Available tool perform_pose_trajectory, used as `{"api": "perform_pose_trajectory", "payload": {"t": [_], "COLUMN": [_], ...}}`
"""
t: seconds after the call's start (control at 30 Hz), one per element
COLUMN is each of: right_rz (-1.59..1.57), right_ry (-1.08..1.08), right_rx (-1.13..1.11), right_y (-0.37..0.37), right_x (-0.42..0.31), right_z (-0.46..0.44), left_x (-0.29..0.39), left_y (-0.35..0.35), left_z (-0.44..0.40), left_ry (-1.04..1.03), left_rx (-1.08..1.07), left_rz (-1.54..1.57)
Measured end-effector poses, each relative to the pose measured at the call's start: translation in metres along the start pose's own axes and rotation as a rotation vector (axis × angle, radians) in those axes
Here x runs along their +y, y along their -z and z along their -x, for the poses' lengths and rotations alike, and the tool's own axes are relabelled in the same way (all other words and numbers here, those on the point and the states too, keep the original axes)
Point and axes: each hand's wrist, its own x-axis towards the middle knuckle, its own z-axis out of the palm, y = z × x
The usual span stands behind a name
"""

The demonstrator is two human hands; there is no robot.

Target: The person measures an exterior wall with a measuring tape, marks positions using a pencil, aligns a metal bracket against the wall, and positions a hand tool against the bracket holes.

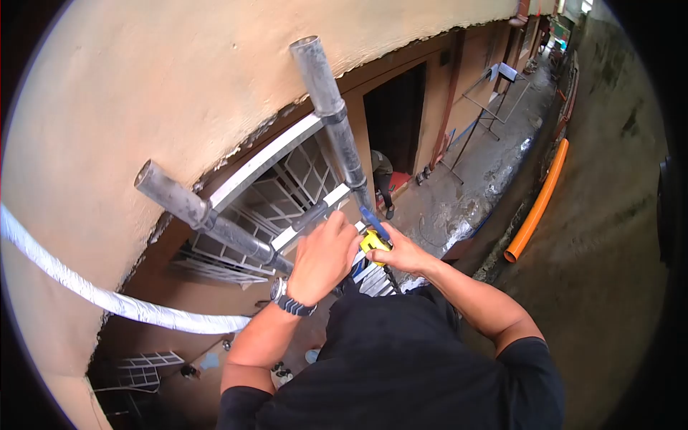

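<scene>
My right hand (405, 251) is closed around a yellow tape measure (373, 244) in front of my chest. A long blue piece (374, 223) sticks up by that hand's fingers; I cannot make out what it belongs to. Close beside it, my left hand (326, 254) is curled with its fingers pointing toward the tape measure. Whatever its fingertips grip is hidden behind the hand. Just beyond the left hand is a metal ladder's rung (315, 212), between a grey tubular rail (330, 107) and a second rail (208, 215).
A peach wall (129, 86) with a broken lower edge rises ahead. A silver-wrapped hose (136, 304) crosses at left. Far below, a person (383, 175) stands by a doorway. An orange pipe (539, 204) leans along the right wall, and a metal stand (484, 118) is in the wet alley.
</scene>
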Motion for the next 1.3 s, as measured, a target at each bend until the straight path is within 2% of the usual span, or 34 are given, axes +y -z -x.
{"api": "perform_pose_trajectory", "payload": {"t": [0.1, 0.27, 0.37, 0.43, 0.5, 0.57, 0.7, 0.77, 0.83, 0.87, 0.93, 0.97, 1.03, 1.07, 1.17, 1.2, 1.23, 1.3], "right_rz": [-0.090, -0.121, -0.053, 0.357, 0.424, 0.586, 0.730, 0.888, 1.066, 1.082, 1.337, 1.352, 1.432, 1.445, 1.446, 1.414, 1.389, 1.333], "right_ry": [-0.036, -0.046, 0.006, -0.101, -0.056, -0.005, 0.087, 0.119, 0.128, 0.168, 0.069, 0.077, 0.106, 0.110, 0.182, 0.206, 0.225, 0.300], "right_rx": [-0.047, -0.082, 0.004, 0.081, 0.107, 0.098, 0.116, 0.126, 0.089, 0.076, -0.016, -0.018, -0.033, -0.036, -0.041, -0.026, -0.003, 0.018], "right_y": [-0.004, -0.004, 0.001, 0.013, 0.021, 0.028, 0.013, 0.008, 0.011, 0.011, 0.015, 0.017, 0.020, 0.022, 0.032, 0.036, 0.042, 0.057], "right_x": [0.010, 0.018, 0.028, -0.003, -0.011, -0.028, -0.069, -0.083, -0.103, -0.120, -0.145, -0.156, -0.178, -0.185, -0.204, -0.213, -0.220, -0.234], "right_z": [-0.006, -0.015, -0.022, -0.016, -0.022, -0.026, -0.035, -0.046, -0.049, -0.052, -0.053, -0.053, -0.056, -0.060, -0.067, -0.066, -0.067, -0.069], "left_x": [-0.015, -0.033, -0.051, -0.054, -0.062, -0.065, -0.062, -0.064, -0.071, -0.078, -0.086, -0.093, -0.090, -0.096, -0.090, -0.093, -0.088, -0.095], "left_y": [-0.018, -0.029, -0.036, -0.038, -0.044, -0.050, -0.077, -0.077, -0.087, -0.091, -0.094, -0.095, -0.079, -0.085, -0.042, -0.029, -0.008, 0.019], "left_z": [0.000, -0.007, -0.006, -0.005, -0.003, -0.005, -0.008, -0.003, 0.005, 0.012, 0.019, 0.021, 0.024, 0.026, 0.023, 0.024, 0.026, 0.032], "left_ry": [0.044, 0.042, 0.026, 0.046, 0.019, 0.134, 0.242, 0.194, 0.196, 0.234, 0.311, 0.314, 0.413, 0.325, 0.343, 0.293, 0.362, 0.351], "left_rx": [-0.067, -0.288, -0.285, -0.240, -0.093, -0.188, -0.089, 0.130, 0.242, 0.231, 0.194, 0.210, 0.111, 0.244, 0.259, 0.308, 0.259, 0.289], "left_rz": [-0.055, 0.132, 0.019, 0.021, -0.030, 0.055, 0.133, 0.187, 0.207, 0.213, 0.234, 0.238, 0.244, 0.207, 0.151, 0.098, 0.042, 0.005]}}
